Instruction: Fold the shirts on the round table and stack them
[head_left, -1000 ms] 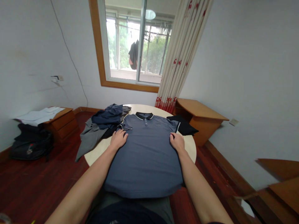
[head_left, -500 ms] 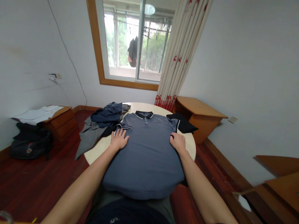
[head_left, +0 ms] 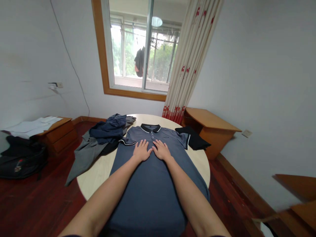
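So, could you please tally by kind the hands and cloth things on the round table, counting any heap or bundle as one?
Hands (left hand, right hand): 2
Spread-out polo shirt: 1
Mixed clothes heap: 1
Black cloth bundle: 1
Total: 5

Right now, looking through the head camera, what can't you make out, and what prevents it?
All in the head view:
Shirt: cloth under the left hand and right hand, covered by them.
Chest mark: too small to read.
Table: part of its top, hidden by the shirt.
Bag: left side, cut off by the left edge.
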